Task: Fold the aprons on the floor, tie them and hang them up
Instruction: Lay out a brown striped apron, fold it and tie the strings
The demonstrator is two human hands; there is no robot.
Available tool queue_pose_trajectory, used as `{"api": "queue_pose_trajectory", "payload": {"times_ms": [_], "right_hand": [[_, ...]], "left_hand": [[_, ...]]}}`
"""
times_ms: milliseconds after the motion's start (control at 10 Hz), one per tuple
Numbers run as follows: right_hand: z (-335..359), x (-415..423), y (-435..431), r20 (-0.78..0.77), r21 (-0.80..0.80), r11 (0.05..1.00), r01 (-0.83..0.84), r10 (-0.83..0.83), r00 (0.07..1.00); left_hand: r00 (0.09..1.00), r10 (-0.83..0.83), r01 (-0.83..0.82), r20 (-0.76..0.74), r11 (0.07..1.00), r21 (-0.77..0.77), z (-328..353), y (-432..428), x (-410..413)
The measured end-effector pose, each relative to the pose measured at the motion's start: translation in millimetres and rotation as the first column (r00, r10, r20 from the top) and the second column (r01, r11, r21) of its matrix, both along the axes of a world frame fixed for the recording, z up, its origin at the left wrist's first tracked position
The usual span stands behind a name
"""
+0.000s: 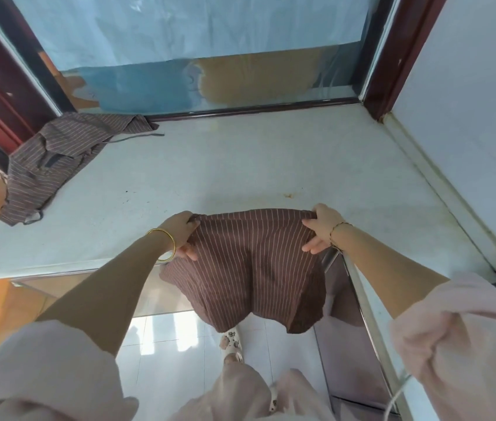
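Brown pinstriped apron point(249, 268), hanging rumpled, top gripped by left hand point(181, 235), right hand point(321, 227)

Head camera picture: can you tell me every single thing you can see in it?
held apron: one, brown with thin pale stripes, hanging over the counter's front edge
second apron: one, same brown stripes, crumpled at the counter's far left
counter: one, pale grey-white, below the window
window: one, glass behind a bluish sheet, dark red frame, behind the counter
floor tiles: many, glossy white, below the counter
sandals: two, white, on the person's feet
bangle: one, gold, on the left wrist
left hand: one, grips the held apron's left top corner
right hand: one, grips its right top corner
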State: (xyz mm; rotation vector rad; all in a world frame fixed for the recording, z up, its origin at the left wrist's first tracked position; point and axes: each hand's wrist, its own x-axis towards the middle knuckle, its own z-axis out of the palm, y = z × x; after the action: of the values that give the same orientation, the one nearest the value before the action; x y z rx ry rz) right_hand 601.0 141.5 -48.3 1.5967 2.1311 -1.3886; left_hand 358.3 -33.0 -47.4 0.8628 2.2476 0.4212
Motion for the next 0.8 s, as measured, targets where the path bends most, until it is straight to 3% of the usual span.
{"api": "queue_pose_trajectory", "payload": {"times_ms": [100,200,300,400,500,600,700,800], "right_hand": [[5.4,-8.3,9.0,0.108,0.372,0.912,-0.175,0.144,0.984],[1.8,-11.8,10.1,-0.309,0.666,0.71,0.229,-0.016,0.951],[-47.7,8.3,-14.1,0.317,0.389,0.792,-0.471,0.365,0.875],[-80.2,29.9,-35.7,0.593,-0.28,0.681,-0.676,0.677,0.436],[-54.4,6.7,-12.6,0.473,0.317,0.785,-0.532,0.355,0.806],[-21.6,-6.9,4.7,0.007,0.804,0.595,0.014,-0.033,0.999],[-36.9,5.0,6.5,0.214,0.705,0.648,-0.288,0.192,0.958],[-62.2,27.1,-14.5,0.647,-0.289,0.608,-0.74,0.694,0.317]], "left_hand": [[0.993,0.12,-0.113,-0.004,0.941,0.319,6.4,4.9,-3.0],[0.88,0.262,0.082,-0.396,0.737,0.671,0.1,6.7,1.0],[0.814,-0.391,0.385,-0.429,0.917,-0.105,-36.4,-6.3,11.9],[0.477,-0.876,0.564,0.073,0.242,-0.79,-52.7,-23.2,13.9],[0.792,-0.547,0.378,-0.271,0.787,-0.487,-26.8,-4.0,-1.9],[0.808,0.076,0.073,-0.585,0.971,0.228,-2.5,15.4,-1.3],[0.967,-0.131,0.158,-0.219,0.981,0.109,9.8,12.0,19.6],[0.941,-0.232,0.337,0.246,0.717,-0.61,-13.8,-8.9,34.8]]}}
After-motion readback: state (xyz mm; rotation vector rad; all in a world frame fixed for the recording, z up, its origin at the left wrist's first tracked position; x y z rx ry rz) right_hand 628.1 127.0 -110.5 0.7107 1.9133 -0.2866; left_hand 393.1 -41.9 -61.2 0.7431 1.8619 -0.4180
